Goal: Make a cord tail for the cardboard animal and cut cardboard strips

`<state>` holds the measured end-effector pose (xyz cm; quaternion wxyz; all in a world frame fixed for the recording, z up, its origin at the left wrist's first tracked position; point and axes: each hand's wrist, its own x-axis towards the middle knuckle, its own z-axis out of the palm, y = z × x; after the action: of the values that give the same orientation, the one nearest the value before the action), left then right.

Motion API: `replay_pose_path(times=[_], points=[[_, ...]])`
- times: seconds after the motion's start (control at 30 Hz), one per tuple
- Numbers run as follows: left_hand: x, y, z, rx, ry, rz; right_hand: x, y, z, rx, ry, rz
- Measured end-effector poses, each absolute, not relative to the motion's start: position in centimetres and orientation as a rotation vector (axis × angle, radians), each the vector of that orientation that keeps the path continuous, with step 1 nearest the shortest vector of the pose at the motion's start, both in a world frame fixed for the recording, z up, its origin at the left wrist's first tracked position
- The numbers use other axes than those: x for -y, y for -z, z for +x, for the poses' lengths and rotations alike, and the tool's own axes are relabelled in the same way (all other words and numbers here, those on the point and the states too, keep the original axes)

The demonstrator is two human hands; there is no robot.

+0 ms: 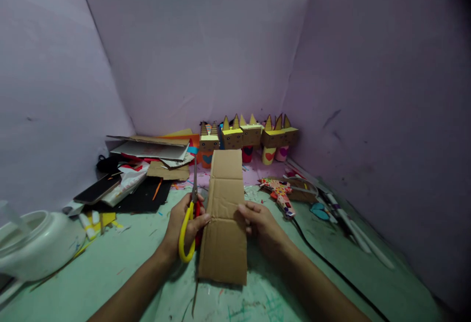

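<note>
Left hand (pixel 186 224) is wrapped round the yellow-handled scissors (pixel 191 211), blades pointing up along the left edge of a cardboard strip (pixel 224 229). Right hand (pixel 262 226) pinches its right edge, over the green tabletop (pixel 110 273). Off left there's a white pot (pixel 40 246), can't see inside. Way back, cardboard figures (pixel 250 136) sit on little cups.

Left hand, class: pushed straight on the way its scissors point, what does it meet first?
Likely the stacked cardboard sheets, just beyond the scissors in the left hand; depth is unclear.
</note>
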<state>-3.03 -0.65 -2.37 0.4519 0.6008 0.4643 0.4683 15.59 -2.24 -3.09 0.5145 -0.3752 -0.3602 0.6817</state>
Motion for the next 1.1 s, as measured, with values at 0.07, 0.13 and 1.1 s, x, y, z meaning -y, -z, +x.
replay_pose_path(times=[0.07,0.13,1.1], points=[[0.9,2.0,-2.9,-1.150,-1.134,1.503,2.4,3.2,15.4,0.934,-1.609,-0.920],[0.9,1.5,-3.2,-1.200,-1.102,1.550,2.5,3.3,15.5,0.925,-1.590,-0.941],[-2.9,0.4,-11.7,-1.986,-0.458,2.091,3.6,2.8,14.7,1.011,-1.728,-0.837]])
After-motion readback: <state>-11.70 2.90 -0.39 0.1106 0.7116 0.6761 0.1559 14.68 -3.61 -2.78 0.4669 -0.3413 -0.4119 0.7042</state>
